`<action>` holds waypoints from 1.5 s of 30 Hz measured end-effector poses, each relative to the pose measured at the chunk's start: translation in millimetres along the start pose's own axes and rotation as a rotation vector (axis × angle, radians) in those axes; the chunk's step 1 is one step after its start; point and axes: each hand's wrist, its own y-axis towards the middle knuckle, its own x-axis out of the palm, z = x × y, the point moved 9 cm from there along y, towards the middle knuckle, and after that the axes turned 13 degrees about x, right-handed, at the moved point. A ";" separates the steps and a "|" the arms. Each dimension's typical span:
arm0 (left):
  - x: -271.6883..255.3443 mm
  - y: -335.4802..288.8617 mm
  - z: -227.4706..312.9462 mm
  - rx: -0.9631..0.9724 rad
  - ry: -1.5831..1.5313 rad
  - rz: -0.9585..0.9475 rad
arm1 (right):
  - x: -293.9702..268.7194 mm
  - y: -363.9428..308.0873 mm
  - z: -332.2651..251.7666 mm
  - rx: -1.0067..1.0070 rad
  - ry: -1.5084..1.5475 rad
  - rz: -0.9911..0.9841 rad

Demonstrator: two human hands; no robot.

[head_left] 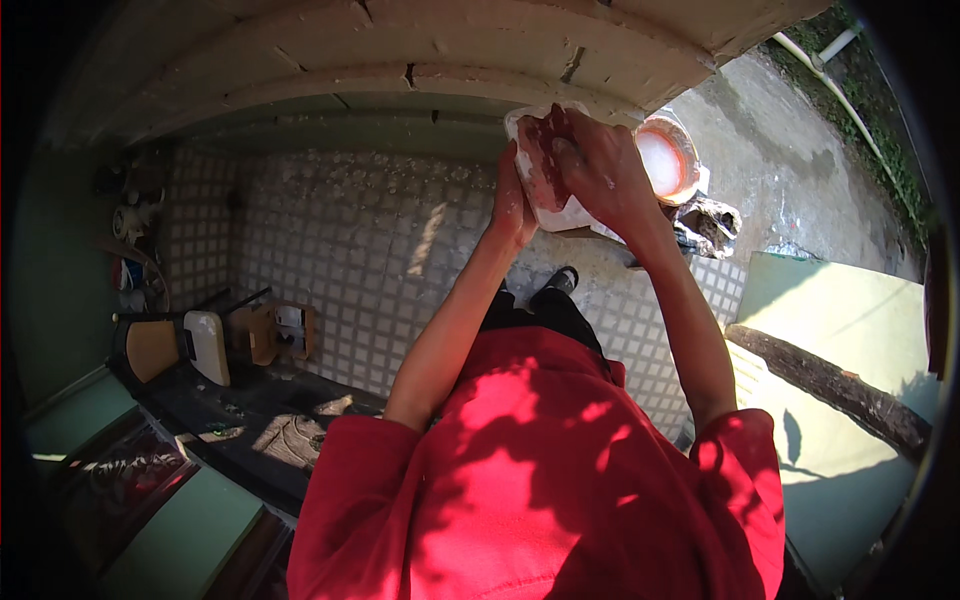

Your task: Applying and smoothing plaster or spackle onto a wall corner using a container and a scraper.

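Checkered floor [350, 220] below, left fingers [507, 178] grip a white rectangular tray [572, 217], right fingers [588, 140] a flat red-brown slab [537, 155], apparently mid-scrape, next needing steady pressure

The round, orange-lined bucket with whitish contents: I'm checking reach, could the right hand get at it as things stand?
Probably yes: the bucket appears just right of the right hand, with nothing visible between them. Depth is hard to judge, and that hand seems occupied with a reddish, white-smeared block.
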 end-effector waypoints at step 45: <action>-115.1 -2.0 186.2 0.426 -0.195 0.331 | 160.7 78.8 -158.0 -0.412 -0.031 -0.404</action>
